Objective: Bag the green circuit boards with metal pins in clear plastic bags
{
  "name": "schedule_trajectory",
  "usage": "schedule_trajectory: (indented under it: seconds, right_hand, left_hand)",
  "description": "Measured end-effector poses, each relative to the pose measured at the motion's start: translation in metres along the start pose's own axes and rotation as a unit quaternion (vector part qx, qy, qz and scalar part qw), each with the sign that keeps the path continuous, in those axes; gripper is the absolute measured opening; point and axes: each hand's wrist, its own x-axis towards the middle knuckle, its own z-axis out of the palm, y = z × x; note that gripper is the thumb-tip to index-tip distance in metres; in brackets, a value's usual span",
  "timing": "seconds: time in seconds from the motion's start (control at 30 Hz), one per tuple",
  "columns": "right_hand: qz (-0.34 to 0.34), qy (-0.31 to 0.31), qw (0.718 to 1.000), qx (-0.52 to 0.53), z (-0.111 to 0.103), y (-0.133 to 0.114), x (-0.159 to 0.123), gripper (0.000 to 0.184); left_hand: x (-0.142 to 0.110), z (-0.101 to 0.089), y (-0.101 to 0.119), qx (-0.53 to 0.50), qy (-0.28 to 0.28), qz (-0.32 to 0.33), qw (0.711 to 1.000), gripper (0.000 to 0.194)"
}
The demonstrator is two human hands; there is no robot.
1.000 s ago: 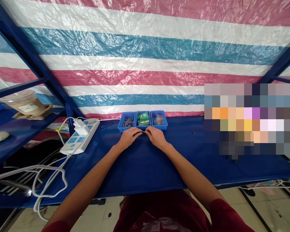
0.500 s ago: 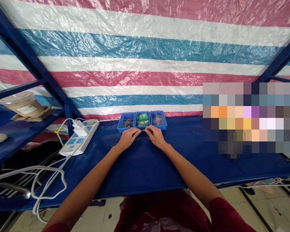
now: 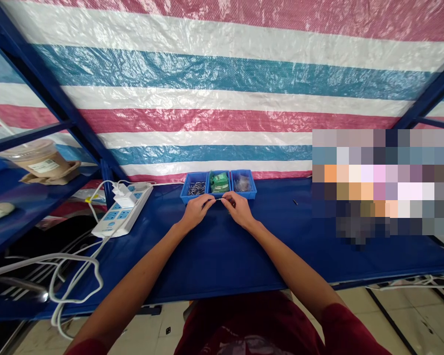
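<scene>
My left hand (image 3: 197, 209) and my right hand (image 3: 238, 208) meet just in front of the blue bins, thumbs and fingertips pinched. Between them runs a small thin metallic piece (image 3: 218, 199), one end in each pinch; its exact kind is too small to make out. Behind the hands stand three joined bins. Small dark and silver cylindrical parts lie in the left bin (image 3: 183, 192), green packets (image 3: 219, 182) in the middle one, and clear plastic pieces (image 3: 242, 183) in the right one. One small dark cylindrical part (image 3: 295, 202) lies alone on the blue tabletop (image 3: 222, 256), right of my hands.
A white power strip (image 3: 122, 212) with a plugged-in charger and looped white cables (image 3: 76, 276) lies at left. A drink cup (image 3: 40, 158) sits in a carton holder on the left shelf. Striped sheeting (image 3: 222, 118) hangs behind. The right side is pixelated.
Both hands keep nearly the same pinched pose around the thin piece, with only slight finger movement. The whole view has shifted very slightly.
</scene>
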Motion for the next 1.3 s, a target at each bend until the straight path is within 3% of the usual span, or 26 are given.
schedule_trajectory:
  seconds: [0.17, 0.5, 0.7, 1.1, 1.3]
  right_hand:
    - [-0.026, -0.001, 1.0, 0.003, 0.0, -0.001, 0.0, 0.022]
    - [-0.016, 0.014, 1.0, -0.006, 0.0, -0.001, 0.001, 0.03]
    - [-0.003, 0.014, 1.0, 0.01, 0.002, 0.003, 0.0, 0.026]
    - [-0.059, 0.012, 0.998, -0.022, 0.001, 0.001, 0.001, 0.03]
    - [-0.008, -0.006, 1.0, 0.011, -0.001, -0.004, 0.0, 0.036]
  left_hand:
    - [0.001, -0.002, 0.002, -0.031, 0.003, -0.018, 0.999, 0.033]
    - [0.003, -0.001, 0.008, -0.152, 0.057, -0.074, 0.984, 0.027]
    - [0.004, -0.005, 0.012, -0.197, 0.057, -0.109, 0.973, 0.03]
    - [0.005, -0.004, 0.014, -0.251, 0.043, -0.148, 0.956, 0.031]
    - [0.006, 0.001, 0.013, -0.299, 0.054, -0.172, 0.937, 0.03]
